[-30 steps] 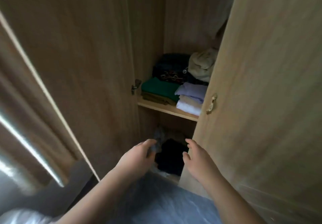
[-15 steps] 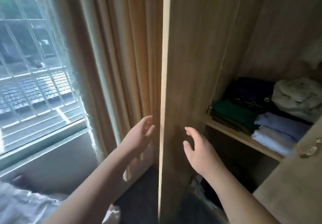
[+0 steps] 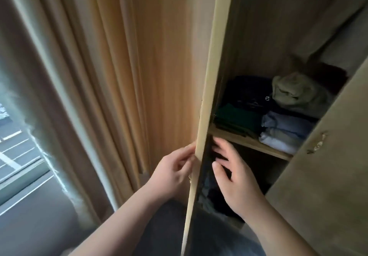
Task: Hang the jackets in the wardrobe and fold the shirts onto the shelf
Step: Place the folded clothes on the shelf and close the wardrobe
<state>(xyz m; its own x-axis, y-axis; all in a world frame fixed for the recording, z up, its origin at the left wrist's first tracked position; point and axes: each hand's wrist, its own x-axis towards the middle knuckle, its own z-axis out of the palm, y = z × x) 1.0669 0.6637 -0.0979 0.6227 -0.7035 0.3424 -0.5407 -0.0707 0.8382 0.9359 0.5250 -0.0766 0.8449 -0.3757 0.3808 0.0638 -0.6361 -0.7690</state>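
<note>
Daylight is coming through a window [image 3: 18, 156] on the left, and beige curtains [image 3: 89, 76] are hanging in long folds between it and the wardrobe [image 3: 268, 26]. Its left door [image 3: 209, 76] is standing open and showing edge-on to the camera, a pale strip running from the top of the view to the bottom.

The left hand [image 3: 173, 172] is reaching to the outer side of that door, its bent fingers touching the pale edge just below shelf height. Whether they are hooking round the edge or only resting against it cannot be told. The right hand [image 3: 237, 178] is hovering on the inner side, fingers straight and spread, holding nothing (contact with the door's inner face is not clear). Both forearms are bare.

Inside, folded shirts are lying on the wooden shelf [image 3: 249, 142]. A green shirt [image 3: 237, 116] is lying at the front left, with a dark shirt [image 3: 247, 92] bearing a small pale print behind it. A pale blue and white stack [image 3: 282, 132] is sitting at the front right, and an olive bundle [image 3: 296, 92], less neatly folded, is sitting behind that stack.

Below the shelf, dark clothes [image 3: 211, 192] are lying in a heap in the lower compartment, just beyond the right hand. The right door [image 3: 328, 176] is filling the right side of the view, its brass handle [image 3: 317, 142] facing the camera.
</note>
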